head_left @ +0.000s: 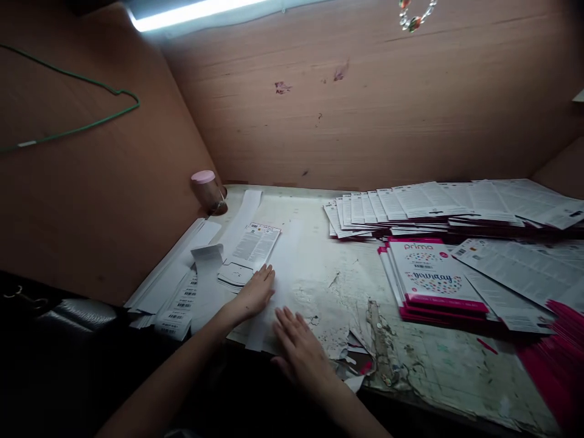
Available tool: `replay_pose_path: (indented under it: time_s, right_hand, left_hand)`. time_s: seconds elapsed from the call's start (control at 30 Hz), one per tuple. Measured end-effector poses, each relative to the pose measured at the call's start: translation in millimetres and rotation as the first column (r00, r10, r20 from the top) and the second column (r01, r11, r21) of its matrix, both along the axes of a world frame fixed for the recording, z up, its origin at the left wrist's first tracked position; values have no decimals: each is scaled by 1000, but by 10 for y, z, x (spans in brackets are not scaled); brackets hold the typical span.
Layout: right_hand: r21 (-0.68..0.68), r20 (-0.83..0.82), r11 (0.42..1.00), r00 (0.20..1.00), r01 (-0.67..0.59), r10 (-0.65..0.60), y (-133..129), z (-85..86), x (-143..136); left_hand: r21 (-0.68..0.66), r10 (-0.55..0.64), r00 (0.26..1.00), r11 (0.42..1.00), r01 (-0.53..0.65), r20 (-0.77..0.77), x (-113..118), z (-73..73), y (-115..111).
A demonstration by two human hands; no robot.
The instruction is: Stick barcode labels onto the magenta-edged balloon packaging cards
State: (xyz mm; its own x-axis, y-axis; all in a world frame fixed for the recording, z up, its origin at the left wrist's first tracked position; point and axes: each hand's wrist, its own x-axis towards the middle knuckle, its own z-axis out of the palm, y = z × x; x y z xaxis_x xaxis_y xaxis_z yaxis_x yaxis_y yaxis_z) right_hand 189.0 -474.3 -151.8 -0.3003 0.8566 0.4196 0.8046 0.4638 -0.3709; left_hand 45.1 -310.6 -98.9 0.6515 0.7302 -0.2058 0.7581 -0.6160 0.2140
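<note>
My left hand point(255, 291) lies flat with its fingers stretched out, at the lower right corner of a small stack of printed white cards point(255, 244). Beneath and beside it runs a plain white paper strip point(286, 261) along the table. My right hand point(302, 350) is open near the table's front edge, fingers slightly apart, by the right side of that strip; whether it touches the paper I cannot tell. To the left of the cards, a curling strip of barcode labels point(182, 304) hangs toward the front edge.
White sheets point(171, 267) pile along the left wall, near a pink-lidded jar point(207, 191). Overlapping printed cards point(410, 204) fill the back right. Pink-and-white "prima" packs point(426, 274) are stacked in front of them. The worn tabletop point(429, 359) has torn, peeling covering. A green hanger point(104, 91) hangs left.
</note>
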Motion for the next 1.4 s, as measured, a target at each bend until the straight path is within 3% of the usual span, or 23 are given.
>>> replay_pose_path:
  time_s: [0.1, 0.23, 0.33, 0.4, 0.5, 0.6, 0.73, 0.83, 0.97, 1.07, 1.23, 1.4]
  right_hand:
    - [-116, 105, 991, 991, -71, 83, 182, -96, -172]
    - [-186, 182, 983, 982, -8, 42, 49, -192, 82]
    - [-173, 195, 978, 977, 119, -85, -130, -196, 293]
    - [-142, 171, 968, 969, 205, -180, -191, -191, 380]
    - [-99, 161, 969, 964, 228, -210, -249, -215, 466]
    - [-76, 173, 974, 965, 215, -199, -385, -266, 552]
    - [-61, 105, 962, 960, 267, -260, -469, -245, 667]
    - [-69, 56, 958, 960, 279, -276, -185, -116, 680]
    - [-191, 118, 966, 981, 176, -156, 375, 64, 586]
    - [-265, 162, 961, 986, 84, -41, 479, 89, 555]
    - [-221, 128, 972, 991, 76, -48, -53, -32, 769]
    - [-237, 91, 965, 991, 112, -93, -636, -12, 1074]
  left_hand:
    - [-8, 4, 1000, 1000, -5, -18, -14, -137, -73]
    - [-1, -55, 998, 998, 55, 0, 251, -307, -313]
    - [69, -61, 997, 996, 58, 50, 579, -343, -502]
    - [104, 8, 995, 994, -18, 96, 784, -311, -563]
    - [117, 212, 965, 966, -231, 153, 952, -241, -511]
    - [64, 342, 913, 929, -364, 223, 932, -218, -366]
    - [-120, 411, 836, 911, -395, 363, 798, -249, -225]
    - [-205, 451, 796, 892, -402, 404, 712, -260, -165]
    - [-360, 546, 690, 836, -414, 475, 564, -241, -68]
    - [-510, 627, 592, 771, -381, 506, 434, -221, 1]
    - [-710, 722, 492, 655, -258, 487, 391, -256, 10]
    - [-746, 738, 477, 627, -224, 477, 548, -338, -90]
